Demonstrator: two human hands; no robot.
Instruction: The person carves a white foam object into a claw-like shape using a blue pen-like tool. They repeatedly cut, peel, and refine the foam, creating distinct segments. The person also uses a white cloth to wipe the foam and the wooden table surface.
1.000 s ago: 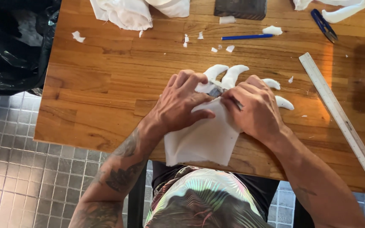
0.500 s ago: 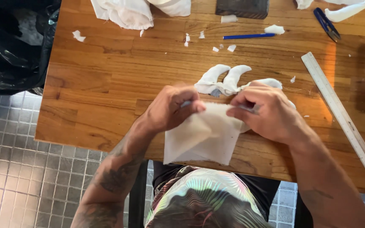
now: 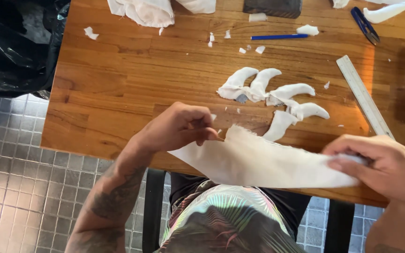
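Now stretched wide between both hands, above the near edge of the desk point(image 3: 118, 93): a piece of white fabric point(image 3: 263, 164), frayed along its top edge. Half a second ago folded and bunched close between the hands over the desk; now pulled out into a long strip, hands well apart. Probably a check of the cloth's shape or a smoothing-out, rather than any cutting.

Left hand point(image 3: 179, 129): grip closed, fingertips pinching the left corner of the fabric. Right hand point(image 3: 380, 164): grip closed on the right end, fingers curled over it. Small tool seen in the right hand a second ago no longer visible; cannot tell whether tucked under the fingers.

Just beyond the fabric, on the desk: a cluster of curved white cut pieces point(image 3: 273, 93), unmoved. To the right, a metal ruler point(image 3: 364, 96) lying diagonally. Farther back, a blue pen point(image 3: 280, 36), scissors point(image 3: 364, 23), scattered white scraps point(image 3: 90, 33) and a heap of white cloth point(image 3: 146, 11).
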